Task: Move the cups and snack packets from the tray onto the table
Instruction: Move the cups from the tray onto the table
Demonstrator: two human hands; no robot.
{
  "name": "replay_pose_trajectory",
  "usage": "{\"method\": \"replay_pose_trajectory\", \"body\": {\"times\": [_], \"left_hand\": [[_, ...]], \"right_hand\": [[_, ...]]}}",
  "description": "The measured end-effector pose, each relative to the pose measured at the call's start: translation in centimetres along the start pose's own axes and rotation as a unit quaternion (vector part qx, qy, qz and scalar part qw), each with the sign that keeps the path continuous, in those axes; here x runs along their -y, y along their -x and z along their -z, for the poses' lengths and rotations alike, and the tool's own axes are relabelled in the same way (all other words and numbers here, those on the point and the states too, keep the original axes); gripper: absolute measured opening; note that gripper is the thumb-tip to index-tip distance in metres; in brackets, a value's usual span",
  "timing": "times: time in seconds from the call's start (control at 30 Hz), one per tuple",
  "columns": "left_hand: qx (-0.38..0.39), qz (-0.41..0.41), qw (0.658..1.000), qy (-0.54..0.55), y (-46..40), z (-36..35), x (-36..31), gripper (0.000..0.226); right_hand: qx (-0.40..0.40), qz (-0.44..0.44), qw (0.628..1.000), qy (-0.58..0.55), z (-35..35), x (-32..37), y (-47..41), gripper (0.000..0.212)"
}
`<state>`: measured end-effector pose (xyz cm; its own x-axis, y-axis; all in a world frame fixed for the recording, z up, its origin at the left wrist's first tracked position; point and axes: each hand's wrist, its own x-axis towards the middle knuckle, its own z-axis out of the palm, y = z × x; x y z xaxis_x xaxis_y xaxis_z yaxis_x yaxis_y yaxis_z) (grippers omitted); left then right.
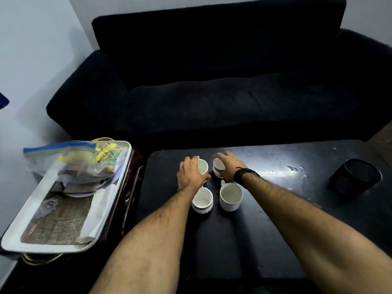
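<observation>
Far-left cup (203,167): white, standing upright on the black table (275,209), partly covered by the left hand (191,174) wrapping its side.
Far-right cup (218,167): white with a ribbed base, sitting just beside the far-left cup, the right hand (228,166) curling over its rim.
Near-left cup (202,200): white, ribbed, standing upright and empty, lying nearer the viewer.
Near-right cup (230,197): plain white, empty, upright, its handle pointing away.
Snack packets (84,160): lying inside a clear zip bag with a blue strip, resting at the far end of the white tray (19,234), left of the table.
</observation>
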<state>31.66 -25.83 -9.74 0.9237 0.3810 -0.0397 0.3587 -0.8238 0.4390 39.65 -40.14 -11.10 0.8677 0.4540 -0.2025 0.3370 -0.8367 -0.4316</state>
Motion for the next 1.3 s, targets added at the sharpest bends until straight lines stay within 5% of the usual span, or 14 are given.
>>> {"method": "replay_pose_trajectory", "body": {"times": [0.47, 0.77, 1.13, 1.3], "left_hand": [[0.010, 0.004, 1.000, 0.013, 1.0, 0.6, -0.4, 0.092], [-0.034, -0.005, 0.999, 0.003, 4.1, 6.2, 4.1, 0.077], [-0.142, 0.067, 0.986, -0.063, 11.0, 13.2, 15.5, 0.068], [-0.034, 0.129, 0.988, -0.078, 13.5, 13.0, 19.8, 0.088]], "right_hand": [[-0.016, -0.003, 1.000, -0.010, 1.2, 0.1, 1.8, 0.068], [-0.053, 0.024, 0.998, 0.021, 2.7, 2.7, 3.8, 0.074], [-0.017, 0.110, 0.994, 0.002, 0.3, 15.7, 5.9, 0.068], [0.011, 0.148, 0.989, -0.021, -2.3, 22.6, 5.9, 0.072]]}}
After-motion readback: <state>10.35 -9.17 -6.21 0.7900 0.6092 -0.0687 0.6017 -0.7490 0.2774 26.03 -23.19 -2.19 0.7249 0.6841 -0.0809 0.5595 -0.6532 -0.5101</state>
